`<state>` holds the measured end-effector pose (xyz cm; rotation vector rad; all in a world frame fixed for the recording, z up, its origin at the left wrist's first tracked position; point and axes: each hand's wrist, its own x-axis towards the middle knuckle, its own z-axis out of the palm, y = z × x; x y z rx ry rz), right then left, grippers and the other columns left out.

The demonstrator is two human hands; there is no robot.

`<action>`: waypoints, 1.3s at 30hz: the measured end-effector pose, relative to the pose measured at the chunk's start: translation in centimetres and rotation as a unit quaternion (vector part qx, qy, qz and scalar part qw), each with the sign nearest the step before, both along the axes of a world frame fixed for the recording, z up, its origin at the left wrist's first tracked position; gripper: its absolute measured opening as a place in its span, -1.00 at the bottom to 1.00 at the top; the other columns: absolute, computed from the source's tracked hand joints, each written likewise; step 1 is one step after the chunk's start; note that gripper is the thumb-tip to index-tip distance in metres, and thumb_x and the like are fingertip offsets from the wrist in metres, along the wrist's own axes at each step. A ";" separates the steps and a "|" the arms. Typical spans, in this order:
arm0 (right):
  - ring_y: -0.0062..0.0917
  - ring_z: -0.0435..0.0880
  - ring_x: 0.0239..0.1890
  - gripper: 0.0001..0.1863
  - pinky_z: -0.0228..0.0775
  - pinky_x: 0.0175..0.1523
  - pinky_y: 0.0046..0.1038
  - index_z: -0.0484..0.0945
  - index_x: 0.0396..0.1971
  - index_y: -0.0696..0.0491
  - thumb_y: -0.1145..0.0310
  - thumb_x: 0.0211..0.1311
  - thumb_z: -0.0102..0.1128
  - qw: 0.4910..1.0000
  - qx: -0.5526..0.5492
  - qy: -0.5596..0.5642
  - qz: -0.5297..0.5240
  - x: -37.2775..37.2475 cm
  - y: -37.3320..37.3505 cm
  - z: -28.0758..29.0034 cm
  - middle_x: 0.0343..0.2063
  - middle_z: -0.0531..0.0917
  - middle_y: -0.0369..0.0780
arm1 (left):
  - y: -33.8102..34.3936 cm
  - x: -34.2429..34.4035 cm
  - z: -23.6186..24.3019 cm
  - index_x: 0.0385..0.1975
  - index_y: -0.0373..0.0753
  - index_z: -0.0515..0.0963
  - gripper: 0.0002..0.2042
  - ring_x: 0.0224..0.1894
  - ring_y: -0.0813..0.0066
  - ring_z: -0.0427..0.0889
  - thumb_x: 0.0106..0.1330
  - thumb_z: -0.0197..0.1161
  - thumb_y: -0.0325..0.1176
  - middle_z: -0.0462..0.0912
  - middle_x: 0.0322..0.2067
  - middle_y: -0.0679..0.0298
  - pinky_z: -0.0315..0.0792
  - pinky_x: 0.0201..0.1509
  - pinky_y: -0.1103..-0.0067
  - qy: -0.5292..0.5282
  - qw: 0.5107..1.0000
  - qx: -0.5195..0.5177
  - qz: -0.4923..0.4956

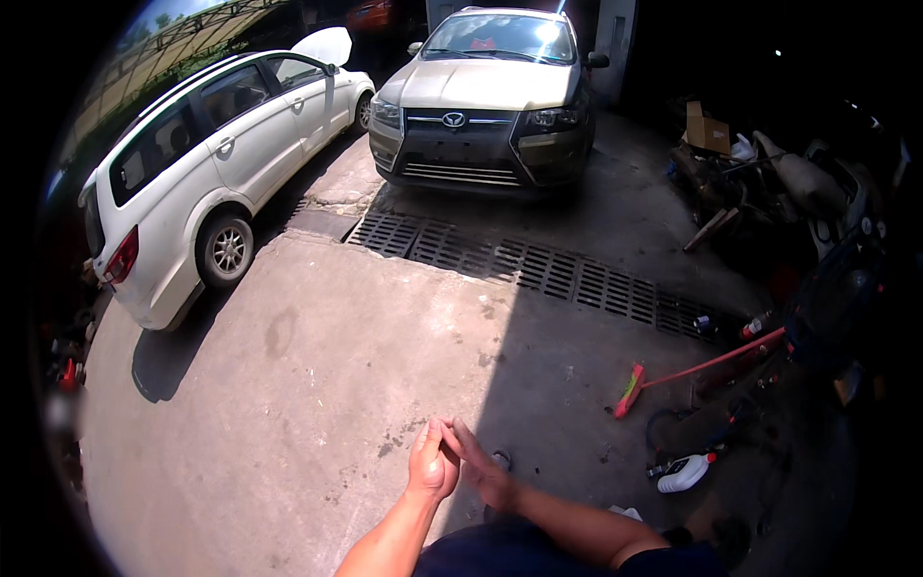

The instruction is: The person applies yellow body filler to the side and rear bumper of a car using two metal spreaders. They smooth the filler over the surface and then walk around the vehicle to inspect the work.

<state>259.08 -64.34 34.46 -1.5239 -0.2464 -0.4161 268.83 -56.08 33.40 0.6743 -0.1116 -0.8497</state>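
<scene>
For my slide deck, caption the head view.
Hands pressed together above concrete, facing two parked cars.

Head-height fisheye, down over forecourt (317,365)

Bright sun falls on a stained concrete floor (317,385), with deep shade over the side from 2 to 5 o'clock. A long metal drain grate (538,269) runs across the middle. At 10 o'clock stands a white car (212,144); at 12 o'clock, a beige car (486,91). Scrap and a cardboard box (707,130) lie piled at 2 o'clock.
</scene>
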 end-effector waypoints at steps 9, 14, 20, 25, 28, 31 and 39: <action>-0.09 -0.20 0.43 -0.25 -0.34 0.43 -0.20 -0.20 0.35 0.23 0.12 0.37 -0.14 0.976 -0.198 -0.002 -0.091 12.8 -15.0 1.7 0.37 -0.04 0.02 | -14.7 15.3 1.0 -0.46 -0.22 0.41 -0.67 -0.42 0.45 0.45 0.41 0.01 -0.09 0.47 -0.48 0.30 0.41 -0.28 0.53 0.035 0.989 -0.066 -0.125; -0.14 -0.21 0.44 -0.24 -0.33 0.43 -0.24 -0.21 0.36 0.23 0.09 0.38 -0.16 0.989 -0.090 0.029 -0.112 19.1 -23.6 0.9 0.37 -0.05 0.03 | -23.9 20.0 1.6 -0.17 -0.20 0.48 -0.68 -0.16 0.50 0.50 0.38 0.05 -0.05 0.54 -0.28 0.32 0.39 -0.01 0.53 0.105 0.990 0.029 -0.093; -0.12 0.01 0.39 -0.23 -0.17 0.40 -0.27 -0.20 0.34 0.27 0.15 0.37 -0.09 0.933 -0.234 0.147 -0.231 26.5 -35.0 0.4 0.32 0.05 0.09 | -35.8 28.8 0.3 -0.15 -0.26 0.56 -0.68 -0.30 0.60 0.51 0.41 0.03 -0.13 0.57 -0.40 0.39 0.39 -0.11 0.65 -0.171 0.960 0.172 -0.143; -0.05 0.22 0.28 -0.22 0.07 0.31 -0.18 0.01 0.30 0.28 0.23 0.20 0.17 0.853 -0.361 0.126 -0.355 28.0 -44.1 0.7 0.24 0.21 0.11 | -46.6 31.9 0.4 -0.07 -0.38 0.56 -0.71 -0.27 0.62 0.57 0.37 0.11 -0.30 0.66 -0.27 0.24 0.46 -0.20 0.64 -0.324 0.894 0.259 -0.171; -0.03 0.27 0.25 -0.21 0.11 0.28 -0.14 0.08 0.27 0.26 0.23 0.15 0.22 0.810 -0.393 0.171 -0.401 27.6 -48.7 1.0 0.22 0.25 0.11 | -53.0 32.2 -0.2 -0.12 -0.40 0.58 -0.73 -0.30 0.60 0.58 0.35 0.13 -0.32 0.66 -0.31 0.24 0.46 -0.23 0.65 -0.344 0.877 0.270 -0.199; -0.04 0.29 0.24 -0.26 0.16 0.25 -0.10 0.14 0.24 0.24 0.13 0.18 0.16 0.778 -0.417 0.200 -0.424 26.6 -54.5 -0.9 0.16 0.32 0.12 | -59.9 32.0 -2.4 -0.18 -0.43 0.60 -0.76 -0.35 0.60 0.58 0.31 0.17 -0.36 0.67 -0.36 0.23 0.45 -0.28 0.66 -0.339 0.872 0.240 -0.257; -0.12 0.43 0.12 -0.39 0.25 0.20 -0.15 0.33 0.13 0.17 0.18 0.11 0.19 0.787 -0.416 0.233 -0.393 21.7 -74.0 -1.1 0.02 0.49 0.00 | -79.6 29.1 -4.5 -0.44 -0.33 0.56 -0.76 -0.52 0.67 0.42 0.33 0.17 -0.27 0.54 -0.58 0.34 0.33 -0.43 0.68 -0.366 0.834 0.289 -0.296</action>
